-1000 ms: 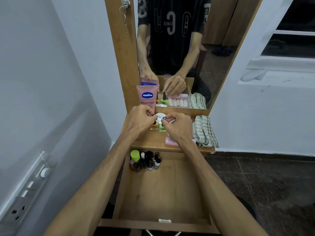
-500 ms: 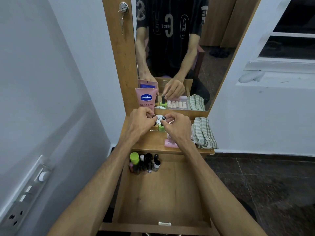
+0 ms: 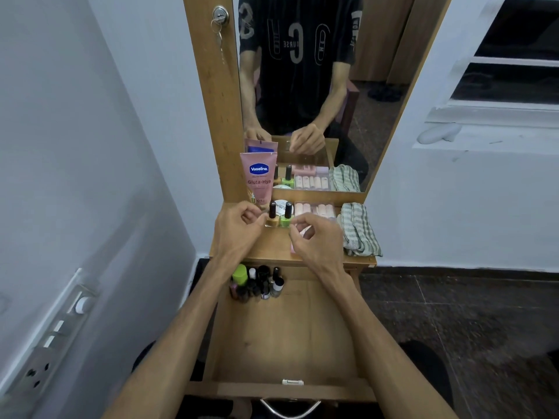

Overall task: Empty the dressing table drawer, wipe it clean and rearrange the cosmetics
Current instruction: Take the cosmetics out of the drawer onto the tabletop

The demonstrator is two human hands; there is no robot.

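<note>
Two small nail polish bottles, one orange (image 3: 271, 219) and one green (image 3: 286, 219), stand upright on the dressing table top (image 3: 272, 246) before the mirror. My left hand (image 3: 239, 229) hovers just left of the orange bottle, fingers loosely curled, gripping nothing. My right hand (image 3: 316, 240) sits just right of the green bottle, also loosely curled and holding nothing. The drawer (image 3: 287, 343) below is pulled out. A cluster of several small bottles (image 3: 257, 282) stands in its back left corner.
A pink Vaseline tube (image 3: 258, 176) leans against the mirror frame. A white round jar (image 3: 281, 205) sits behind the bottles, beside a clear box of pink nails (image 3: 316, 209). A striped cloth (image 3: 358, 231) lies at the right end. Walls stand close on both sides.
Both hands have let go of the two bottles' black caps and drawn back toward me. The bottles now stand uncovered on the top.
</note>
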